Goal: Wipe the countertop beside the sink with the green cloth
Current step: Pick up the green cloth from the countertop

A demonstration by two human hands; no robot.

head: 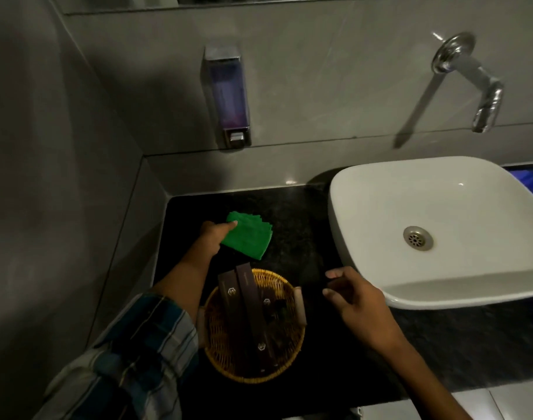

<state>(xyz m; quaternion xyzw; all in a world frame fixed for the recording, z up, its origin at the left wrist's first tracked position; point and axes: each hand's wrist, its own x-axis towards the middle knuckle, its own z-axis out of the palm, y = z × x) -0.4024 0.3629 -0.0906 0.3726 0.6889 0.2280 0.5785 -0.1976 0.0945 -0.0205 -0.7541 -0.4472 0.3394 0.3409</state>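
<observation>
A folded green cloth (249, 237) lies on the black countertop (298, 225), left of the white basin (435, 225). My left hand (214, 237) grips the cloth's left edge, thumb on top. My right hand (354, 301) hovers over the counter between the basket and the basin, fingers loosely curled and apart, holding nothing.
A round wicker basket (292, 347) with dark slim boxes (250, 310) stands at the counter's front. A soap dispenser (227, 95) and a chrome tap (471, 80) are mounted on the grey back wall. A grey side wall bounds the counter on the left.
</observation>
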